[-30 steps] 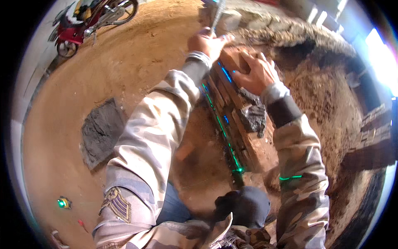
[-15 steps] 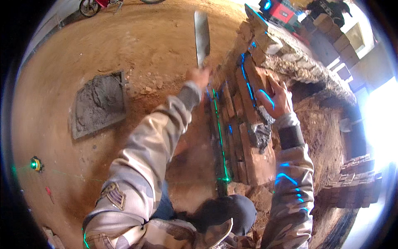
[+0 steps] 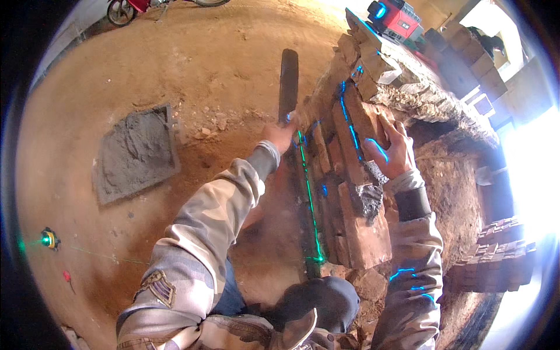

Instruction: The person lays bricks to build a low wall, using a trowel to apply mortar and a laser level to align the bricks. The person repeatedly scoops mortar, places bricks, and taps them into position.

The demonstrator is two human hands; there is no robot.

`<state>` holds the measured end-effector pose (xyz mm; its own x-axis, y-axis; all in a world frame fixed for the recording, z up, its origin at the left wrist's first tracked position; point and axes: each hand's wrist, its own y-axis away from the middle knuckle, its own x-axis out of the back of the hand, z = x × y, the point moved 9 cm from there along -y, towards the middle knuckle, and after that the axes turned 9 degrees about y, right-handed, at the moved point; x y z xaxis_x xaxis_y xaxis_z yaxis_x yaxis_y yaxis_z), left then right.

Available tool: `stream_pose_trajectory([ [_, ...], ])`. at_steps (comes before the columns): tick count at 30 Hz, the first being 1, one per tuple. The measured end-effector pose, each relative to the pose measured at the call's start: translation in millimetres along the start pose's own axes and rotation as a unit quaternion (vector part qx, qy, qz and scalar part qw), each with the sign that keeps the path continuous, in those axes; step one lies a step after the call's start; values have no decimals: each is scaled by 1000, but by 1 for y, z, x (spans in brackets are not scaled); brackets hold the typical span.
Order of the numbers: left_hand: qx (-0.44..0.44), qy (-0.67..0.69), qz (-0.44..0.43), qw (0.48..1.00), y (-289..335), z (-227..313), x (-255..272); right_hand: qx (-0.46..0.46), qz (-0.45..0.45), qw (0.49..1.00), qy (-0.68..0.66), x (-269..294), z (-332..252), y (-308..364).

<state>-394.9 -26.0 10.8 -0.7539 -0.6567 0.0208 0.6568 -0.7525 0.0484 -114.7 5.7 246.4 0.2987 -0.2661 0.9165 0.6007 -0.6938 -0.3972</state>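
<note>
My left hand (image 3: 279, 135) is closed around the handle of a brick trowel (image 3: 289, 81) with a long, narrow, flat blade pointing away from me. It is held just left of a low brick wall (image 3: 367, 233). On top of that wall, my right hand (image 3: 395, 150) grips a reddish-brown brick (image 3: 366, 119), its thumb toward the left side and its fingers over the right. Grey mortar (image 3: 370, 198) bulges at the near end of this brick. A blue laser line crosses the brick and my thumb; a green one runs down the wall's left side.
A slab of wet mortar on a board (image 3: 137, 154) lies on the dirt floor at left. Beyond it, nearer me, is a green laser device (image 3: 50, 239). A red laser level (image 3: 394, 21) stands atop the far wall end. Brick stacks (image 3: 493, 256) rise at right; a motorcycle (image 3: 122, 10) is far left.
My left hand and the trowel have come nearer to me, and the blade has turned so it looks darker. My right hand stays on the brick. The view has shifted slightly.
</note>
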Motion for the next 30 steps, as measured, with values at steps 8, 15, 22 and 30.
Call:
stream_pose_trajectory([
  [8, 5, -48, 69, 996, -29, -47, 14, 32, 20, 999, -1, -3, -17, -4],
  [15, 37, 28, -42, 998, -10, -36, -15, -14, -5, 999, 49, 4, -6, 6],
  [22, 69, 110, -39, 991, 27, 8, -3, -43, -54, 996, 62, -3, -5, 1],
  [30, 18, 364, -163, 917, 167, 176, -14, 32, 8, 982, -187, 88, -86, 72],
])
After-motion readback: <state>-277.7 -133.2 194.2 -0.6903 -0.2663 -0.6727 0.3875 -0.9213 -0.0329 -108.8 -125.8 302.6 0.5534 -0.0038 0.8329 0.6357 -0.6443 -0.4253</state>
